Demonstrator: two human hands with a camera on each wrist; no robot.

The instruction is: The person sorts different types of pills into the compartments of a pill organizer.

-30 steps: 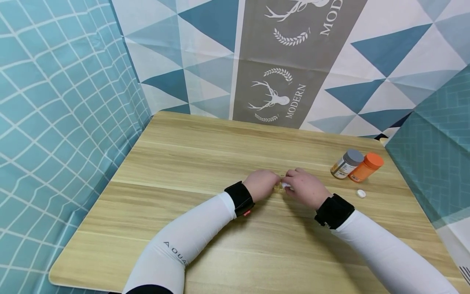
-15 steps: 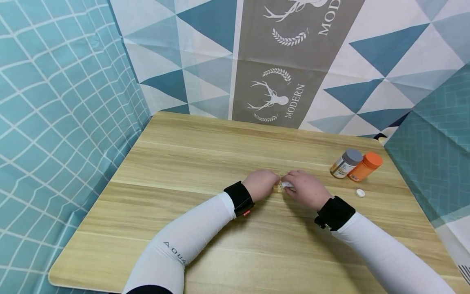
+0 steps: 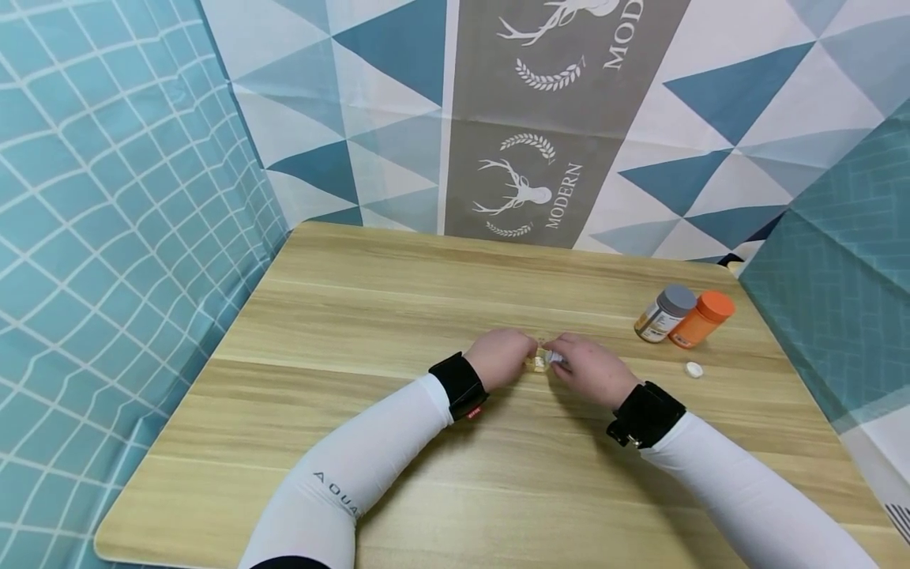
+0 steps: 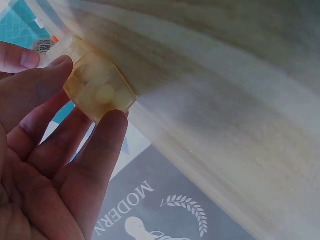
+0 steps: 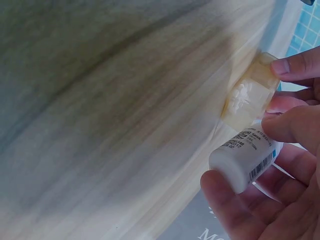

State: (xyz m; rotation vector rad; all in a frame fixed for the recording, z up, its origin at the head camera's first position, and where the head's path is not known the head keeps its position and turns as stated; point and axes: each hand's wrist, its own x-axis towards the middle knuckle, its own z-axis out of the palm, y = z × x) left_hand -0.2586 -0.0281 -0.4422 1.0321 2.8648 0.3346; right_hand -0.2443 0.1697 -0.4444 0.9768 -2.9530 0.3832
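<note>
My left hand (image 3: 501, 358) holds a small translucent amber box (image 4: 100, 90) between thumb and fingers, low over the wooden table. Pale round tablets show through its wall in the left wrist view. Close on its right, my right hand (image 3: 590, 367) grips a small white bottle (image 5: 245, 160) with a printed label and barcode. The bottle lies tilted on its side, its neck end against or just at the box. Fingers hide the bottle's mouth, so I cannot tell whether anything passes between them. A white cap (image 3: 693, 370) lies on the table to the right.
Two larger bottles stand side by side at the right: one with a grey lid (image 3: 664, 314), one orange (image 3: 701, 319). Behind the wooden table (image 3: 355, 300) hangs a patterned cloth (image 3: 398, 118). Blue checked sheeting (image 3: 128, 197) borders the left side.
The head view has shifted slightly. Both hands stay nearly in place, still holding the box and bottle; a little more of the amber box shows between them.
</note>
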